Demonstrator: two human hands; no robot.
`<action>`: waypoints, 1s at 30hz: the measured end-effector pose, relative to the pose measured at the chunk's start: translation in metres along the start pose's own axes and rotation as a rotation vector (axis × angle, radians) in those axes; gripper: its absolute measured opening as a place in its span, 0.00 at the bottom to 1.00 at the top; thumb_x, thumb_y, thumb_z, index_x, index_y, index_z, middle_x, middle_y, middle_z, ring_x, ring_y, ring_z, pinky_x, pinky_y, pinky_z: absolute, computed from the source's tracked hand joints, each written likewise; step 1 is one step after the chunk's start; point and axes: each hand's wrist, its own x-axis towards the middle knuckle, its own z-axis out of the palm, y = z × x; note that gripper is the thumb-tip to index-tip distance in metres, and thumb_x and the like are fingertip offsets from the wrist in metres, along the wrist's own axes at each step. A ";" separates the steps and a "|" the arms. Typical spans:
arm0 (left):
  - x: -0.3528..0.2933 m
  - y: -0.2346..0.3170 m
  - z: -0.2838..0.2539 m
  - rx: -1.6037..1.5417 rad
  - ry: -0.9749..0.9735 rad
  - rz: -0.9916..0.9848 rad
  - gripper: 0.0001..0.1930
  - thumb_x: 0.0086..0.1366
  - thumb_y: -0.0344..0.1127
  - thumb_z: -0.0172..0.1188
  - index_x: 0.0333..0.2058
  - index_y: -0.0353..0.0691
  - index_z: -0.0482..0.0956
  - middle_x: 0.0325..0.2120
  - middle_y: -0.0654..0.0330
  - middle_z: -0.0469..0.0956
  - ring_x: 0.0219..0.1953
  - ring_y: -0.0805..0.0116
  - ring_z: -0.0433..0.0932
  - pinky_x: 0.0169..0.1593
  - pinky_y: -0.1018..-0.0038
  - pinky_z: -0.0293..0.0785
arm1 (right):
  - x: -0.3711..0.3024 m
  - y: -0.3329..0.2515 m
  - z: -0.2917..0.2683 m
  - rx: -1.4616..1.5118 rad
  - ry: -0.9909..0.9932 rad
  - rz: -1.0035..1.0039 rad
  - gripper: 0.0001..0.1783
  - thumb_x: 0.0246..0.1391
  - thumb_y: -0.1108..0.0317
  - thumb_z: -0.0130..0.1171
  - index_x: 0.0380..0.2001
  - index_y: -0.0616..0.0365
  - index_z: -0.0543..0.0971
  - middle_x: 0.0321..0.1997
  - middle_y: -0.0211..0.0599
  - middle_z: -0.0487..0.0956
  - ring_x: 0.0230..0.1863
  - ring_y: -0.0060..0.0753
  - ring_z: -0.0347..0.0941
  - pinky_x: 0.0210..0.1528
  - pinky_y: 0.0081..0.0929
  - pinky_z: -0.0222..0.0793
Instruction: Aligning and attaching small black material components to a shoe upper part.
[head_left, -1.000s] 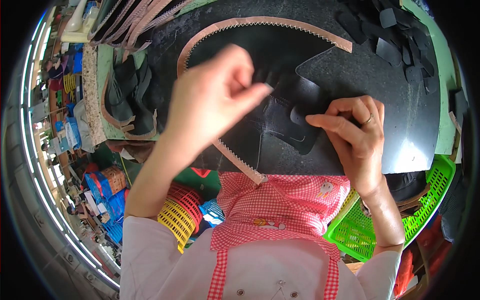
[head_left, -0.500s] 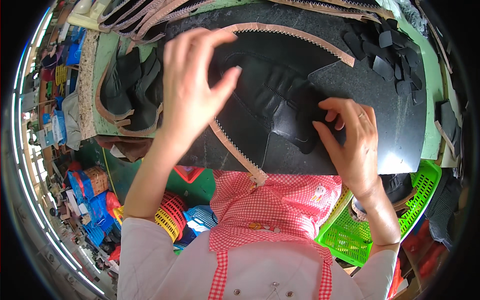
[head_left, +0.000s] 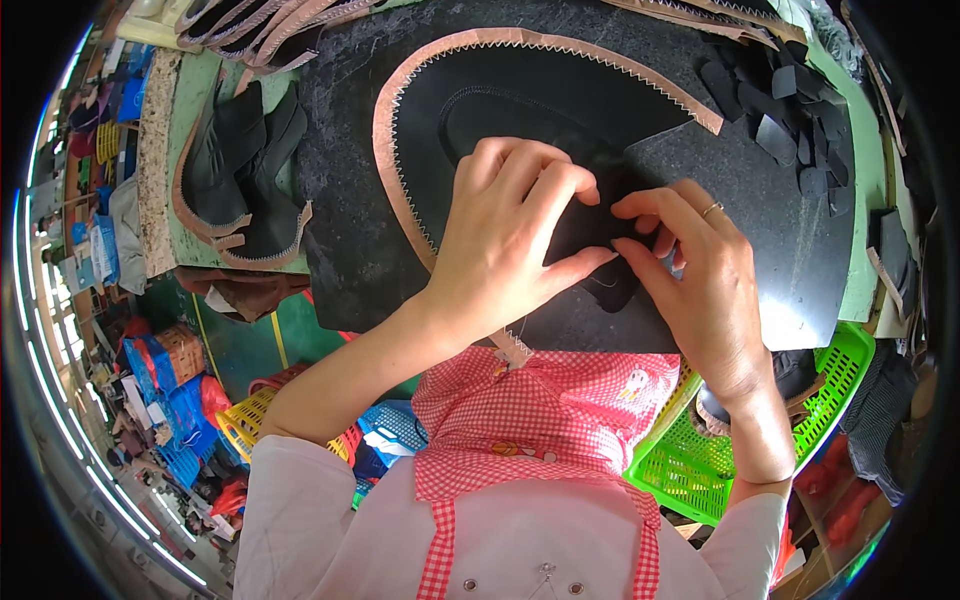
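A black shoe-upper piece (head_left: pixel 500 80) with a tan, zigzag-stitched border lies on the dark work board. My left hand (head_left: pixel 510 225) is over its middle, fingers bent and the thumb apart from the forefinger. Facing it from the right, my right hand (head_left: pixel 695 260), with a ring on one finger, is curled, its thumb and forefinger close together over dark material at the upper's right part. What those fingertips hold is hard to make out, black against black. The left thumb tip comes close to the right thumb. My left hand hides much of the upper's centre.
The dark board (head_left: pixel 345 290) rests on a green table (head_left: pixel 860 200). Small black cut pieces (head_left: pixel 775 140) lie scattered at the far right. Other tan-edged black pieces (head_left: pixel 240 170) sit at the left, with more strips (head_left: pixel 270 30) behind. A green basket (head_left: pixel 690 485) is below right.
My left hand has moved right and nearer, from the upper's far left edge to beside my right hand. My right hand has shifted only slightly, keeping its curled pose.
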 end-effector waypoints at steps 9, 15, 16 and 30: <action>0.001 0.001 0.002 -0.021 0.026 0.004 0.35 0.38 0.35 0.82 0.46 0.42 0.74 0.42 0.62 0.78 0.48 0.56 0.73 0.53 0.60 0.68 | 0.013 0.005 -0.006 0.031 -0.076 -0.176 0.13 0.50 0.77 0.67 0.39 0.56 0.77 0.42 0.37 0.78 0.40 0.46 0.80 0.42 0.40 0.78; 0.000 0.000 0.003 -0.027 0.023 0.000 0.34 0.39 0.37 0.82 0.46 0.42 0.74 0.43 0.62 0.78 0.48 0.56 0.73 0.54 0.60 0.67 | 0.015 0.012 -0.010 0.002 -0.155 -0.213 0.11 0.50 0.79 0.66 0.37 0.58 0.77 0.41 0.39 0.77 0.40 0.45 0.80 0.42 0.38 0.78; 0.001 0.000 0.002 -0.024 0.015 -0.009 0.34 0.40 0.38 0.82 0.46 0.42 0.74 0.43 0.62 0.78 0.48 0.57 0.73 0.54 0.60 0.67 | 0.014 0.015 -0.014 0.108 -0.174 -0.192 0.10 0.50 0.80 0.67 0.36 0.59 0.78 0.40 0.38 0.77 0.39 0.43 0.80 0.40 0.36 0.78; 0.001 0.003 0.001 0.047 -0.022 0.006 0.25 0.46 0.48 0.79 0.39 0.45 0.78 0.42 0.60 0.74 0.48 0.55 0.70 0.54 0.60 0.65 | -0.004 0.017 -0.006 0.126 0.074 -0.035 0.13 0.48 0.79 0.72 0.36 0.58 0.80 0.36 0.32 0.79 0.34 0.28 0.77 0.36 0.25 0.73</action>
